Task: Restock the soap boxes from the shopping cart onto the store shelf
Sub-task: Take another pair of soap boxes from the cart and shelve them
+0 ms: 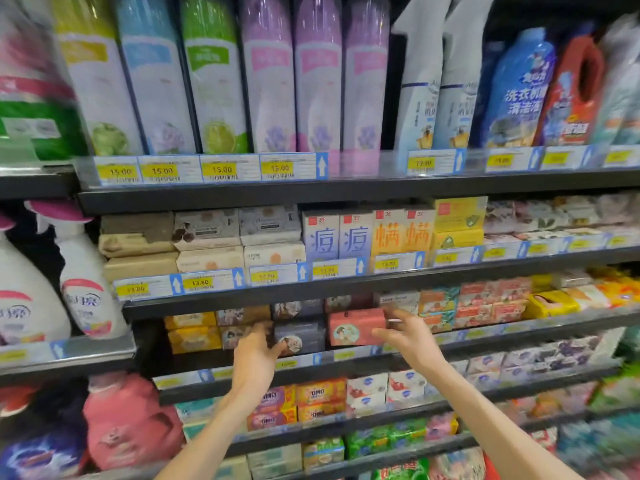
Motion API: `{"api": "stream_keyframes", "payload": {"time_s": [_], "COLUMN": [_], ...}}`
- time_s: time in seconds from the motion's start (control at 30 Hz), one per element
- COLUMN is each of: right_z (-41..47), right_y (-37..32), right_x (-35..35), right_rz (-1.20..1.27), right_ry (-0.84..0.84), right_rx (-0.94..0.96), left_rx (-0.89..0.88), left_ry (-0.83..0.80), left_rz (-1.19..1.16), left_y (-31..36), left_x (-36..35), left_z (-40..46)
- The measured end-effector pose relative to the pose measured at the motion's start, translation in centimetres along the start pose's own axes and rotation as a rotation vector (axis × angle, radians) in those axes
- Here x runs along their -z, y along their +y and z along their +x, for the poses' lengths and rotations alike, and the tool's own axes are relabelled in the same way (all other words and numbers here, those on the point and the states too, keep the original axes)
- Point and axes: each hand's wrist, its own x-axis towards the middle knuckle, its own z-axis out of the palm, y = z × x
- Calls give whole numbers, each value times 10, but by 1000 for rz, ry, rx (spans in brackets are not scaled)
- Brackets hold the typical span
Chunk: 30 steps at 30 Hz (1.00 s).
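- Pink cardboard marks the soap box (pixel 356 328) that sits on the third shelf (pixel 346 356) down, standing upright at the front edge.
- Right hand (pixel 410 337) is at the pink box's right end, fingers spread and loosely curved, thumb near the lower corner; whether it truly grips the box or only touches it, I cannot tell.
- Left hand (pixel 254 355) reaches to the same shelf, fingers relaxed, thumb against a dark blue box (pixel 299 337) just left of the pink one; it has hold of nothing that I can see.
- Same shelf also carries yellow boxes (pixel 193 332) stacked 2 high at the far left and brown boxes (pixel 242 317) beside them.
- Shelf above holds stacked soap bars and upright boxes behind price tags (pixel 201 282).
- Top shelf holds tall spray cans (pixel 214 84) in a row, 4 tags reading 15.00 below them.
- Spray bottles (pixel 85 292) stand on the left unit.
- Red cart (pixel 491 469) edge shows at the bottom right; its contents are hidden.
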Motion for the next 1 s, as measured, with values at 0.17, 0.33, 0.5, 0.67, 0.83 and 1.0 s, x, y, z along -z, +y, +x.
{"api": "stream_keyframes", "payload": {"time_s": [0.17, 0.33, 0.5, 0.67, 0.83, 1.0], "right_z": [0, 0, -4, -3, -4, -6], "right_y": [-2, -2, -4, 8, 17, 20], "right_x": [-6, -9, -12, -24, -35, -43], "right_rz": [-81, -242, -290, -333, -430, -409], "right_ry": [12, 90, 120, 157, 234, 274], "right_rx": [58, 86, 107, 108, 126, 64], "left_rx": [-11, 7, 8, -9, -24, -18], "left_ry": [16, 24, 12, 10, 2, -22], "left_rz": [27, 67, 79, 83, 80, 92], "left_y": [1, 2, 1, -5, -5, -4], "left_x": [-1, -2, -2, -3, -4, -3], "left_z": [-1, 1, 1, 4, 4, 6]}}
